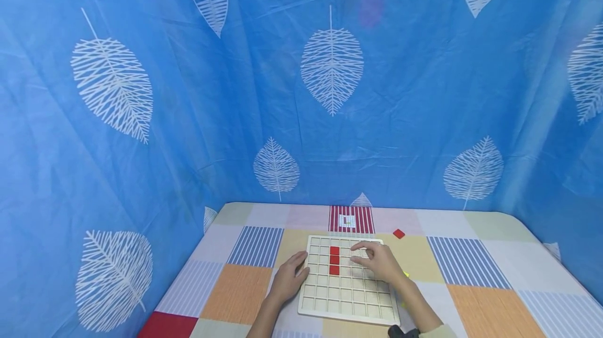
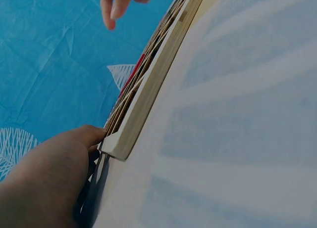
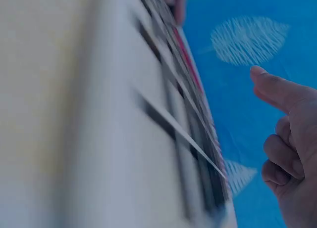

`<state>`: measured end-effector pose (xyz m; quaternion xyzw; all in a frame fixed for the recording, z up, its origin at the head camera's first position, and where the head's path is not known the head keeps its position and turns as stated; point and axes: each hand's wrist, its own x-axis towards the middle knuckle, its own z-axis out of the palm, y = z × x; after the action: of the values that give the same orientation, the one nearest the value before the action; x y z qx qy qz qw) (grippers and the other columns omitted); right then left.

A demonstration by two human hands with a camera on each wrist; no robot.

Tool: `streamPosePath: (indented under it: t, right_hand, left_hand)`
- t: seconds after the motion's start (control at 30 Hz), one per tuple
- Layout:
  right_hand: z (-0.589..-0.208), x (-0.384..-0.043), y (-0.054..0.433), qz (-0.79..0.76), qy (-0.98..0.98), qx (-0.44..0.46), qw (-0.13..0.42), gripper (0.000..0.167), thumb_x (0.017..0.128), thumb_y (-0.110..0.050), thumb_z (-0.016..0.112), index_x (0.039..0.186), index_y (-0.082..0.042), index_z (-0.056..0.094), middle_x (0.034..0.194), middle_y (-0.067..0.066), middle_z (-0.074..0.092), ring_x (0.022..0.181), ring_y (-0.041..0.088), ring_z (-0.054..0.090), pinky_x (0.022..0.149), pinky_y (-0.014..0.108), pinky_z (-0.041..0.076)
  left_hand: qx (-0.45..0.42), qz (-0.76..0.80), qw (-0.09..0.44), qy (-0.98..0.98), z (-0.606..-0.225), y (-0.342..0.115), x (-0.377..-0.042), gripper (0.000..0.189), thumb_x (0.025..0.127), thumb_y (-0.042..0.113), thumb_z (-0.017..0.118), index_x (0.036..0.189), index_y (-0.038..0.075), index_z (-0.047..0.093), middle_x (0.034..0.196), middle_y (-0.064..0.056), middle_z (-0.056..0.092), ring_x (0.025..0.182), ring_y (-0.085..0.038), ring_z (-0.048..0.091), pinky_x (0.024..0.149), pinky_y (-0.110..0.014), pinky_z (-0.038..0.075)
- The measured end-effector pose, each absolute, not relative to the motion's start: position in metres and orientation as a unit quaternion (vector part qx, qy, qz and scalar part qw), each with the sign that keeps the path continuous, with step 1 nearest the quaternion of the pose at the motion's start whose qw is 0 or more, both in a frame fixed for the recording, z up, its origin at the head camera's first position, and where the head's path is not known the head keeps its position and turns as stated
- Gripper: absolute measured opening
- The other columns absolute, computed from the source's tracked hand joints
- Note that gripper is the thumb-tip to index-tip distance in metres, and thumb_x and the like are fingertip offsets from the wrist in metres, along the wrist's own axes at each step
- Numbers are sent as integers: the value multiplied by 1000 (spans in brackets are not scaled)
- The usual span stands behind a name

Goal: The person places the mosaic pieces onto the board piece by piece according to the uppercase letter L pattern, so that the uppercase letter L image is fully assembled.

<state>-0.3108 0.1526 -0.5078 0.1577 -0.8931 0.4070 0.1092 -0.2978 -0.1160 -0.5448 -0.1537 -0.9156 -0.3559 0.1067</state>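
A cream grid board (image 1: 325,306) lies flat on the patterned cloth. Three red square tiles (image 1: 334,260) form a column in its cells, toward the upper left. My left hand (image 1: 287,279) rests against the board's left edge; in the left wrist view the left hand (image 2: 54,173) touches a corner of the rim, its lower fingers partly hidden. Over the right half of the board hovers my right hand (image 1: 380,262), thumb and index finger apart with nothing visible between them. In the right wrist view, the right hand (image 3: 297,139) has its other fingers bent.
Behind the board, a red tile (image 1: 399,234) lies on the cloth. A small white card with a printed grid (image 1: 347,221) sits at the back. Bits of yellow pieces (image 1: 406,274) show beside my right forearm. A blue leaf-print curtain (image 1: 400,118) surrounds the table.
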Motion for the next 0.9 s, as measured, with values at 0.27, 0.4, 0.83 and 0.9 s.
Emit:
streamPosePath:
  t: [0.27,0.4,0.83,0.9]
  right_hand:
    - [-495,-334,206,399,-898,131,131,26,78,-24,74,101,-13,69,50,-7,28,45,6,23,38,21,25]
    - [-491,-347,231,394,-899,130,142,29,78,-22,74,104,-11,68,50,-6,28,45,6,23,37,22,24]
    - [-517,-373,274,408,-906,67,85,43,80,-22,73,116,-3,61,51,-4,31,44,9,29,38,21,26]
    - [-521,-373,277,406,-909,58,70,46,80,-22,72,119,-1,59,52,-3,33,45,10,30,39,21,27]
  left_hand:
    - [-147,-353,106,-918,-545,-119,-298,43,90,23,58,128,2,53,132,-12,51,123,-30,45,103,-44,37]
    - [-146,-355,107,-917,-546,-121,-297,43,90,23,58,128,2,53,132,-12,51,123,-30,45,102,-44,37]
    - [-155,-356,108,-915,-548,-118,-300,43,90,23,58,127,3,54,131,-11,51,122,-30,46,102,-44,37]
    - [-157,-353,104,-916,-548,-116,-300,44,90,24,58,128,3,53,132,-11,51,123,-30,45,102,-44,37]
